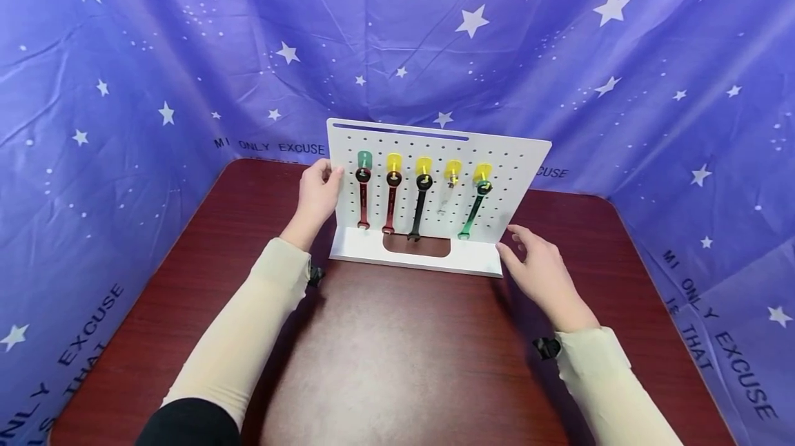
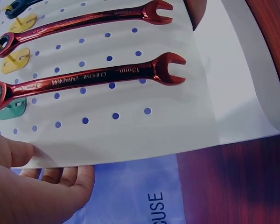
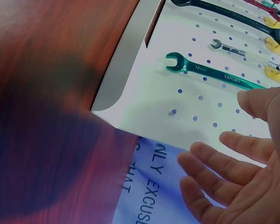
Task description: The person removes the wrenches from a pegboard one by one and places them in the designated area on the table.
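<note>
A white pegboard (image 1: 518, 170) stands upright on its base. My left hand (image 1: 319, 190) grips its left edge, with the thumb (image 2: 21, 153) on the front and the fingers behind. Beside the lower right edge, my right hand (image 1: 543, 270) is spread, its fingers (image 3: 224, 163) loosely bent and holding nothing. From left to right hang a red wrench (image 1: 364, 206), another red wrench (image 1: 390, 206), a black wrench (image 1: 419, 208), a small silver wrench (image 1: 446, 196) and a green wrench (image 1: 473, 215). The leftmost hangs from a green hook (image 1: 365, 157), the others from yellow hooks (image 1: 482, 170).
The board stands toward the back of a dark red wooden table (image 1: 397, 356). A cutout sits low in the board's middle. Blue cloth (image 1: 397, 32) with white stars and lettering hangs behind the table and along both sides.
</note>
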`<state>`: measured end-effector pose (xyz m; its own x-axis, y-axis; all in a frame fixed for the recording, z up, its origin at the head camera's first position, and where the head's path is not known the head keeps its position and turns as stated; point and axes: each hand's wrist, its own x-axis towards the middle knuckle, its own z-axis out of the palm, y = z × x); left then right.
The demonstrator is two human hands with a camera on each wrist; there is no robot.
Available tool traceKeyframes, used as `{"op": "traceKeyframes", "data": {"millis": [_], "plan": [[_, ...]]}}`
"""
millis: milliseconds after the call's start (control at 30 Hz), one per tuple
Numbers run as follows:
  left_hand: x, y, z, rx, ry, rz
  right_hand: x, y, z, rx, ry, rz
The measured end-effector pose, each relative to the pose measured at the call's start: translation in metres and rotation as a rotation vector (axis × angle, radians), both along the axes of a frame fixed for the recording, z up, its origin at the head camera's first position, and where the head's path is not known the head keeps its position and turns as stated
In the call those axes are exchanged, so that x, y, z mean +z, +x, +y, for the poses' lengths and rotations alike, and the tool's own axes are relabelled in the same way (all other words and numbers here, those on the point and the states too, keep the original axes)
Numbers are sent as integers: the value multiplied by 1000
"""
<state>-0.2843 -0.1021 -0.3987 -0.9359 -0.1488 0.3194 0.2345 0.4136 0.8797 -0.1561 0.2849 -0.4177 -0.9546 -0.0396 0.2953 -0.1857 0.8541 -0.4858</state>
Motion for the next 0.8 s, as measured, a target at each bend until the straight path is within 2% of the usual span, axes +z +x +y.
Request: {"op": "traceKeyframes", "data": {"millis": [167, 267, 533, 800], "plan": [[0, 1, 2, 7, 10, -6, 1, -10, -8, 8, -42, 74], [0, 0, 3, 11, 13, -11, 2, -17, -12, 15, -81, 87], [-1, -1, 4, -8, 17, -33, 6, -32, -18, 25, -212, 42], [0, 0, 1, 1, 12, -43, 11, -46, -28, 48, -306, -13]]}}
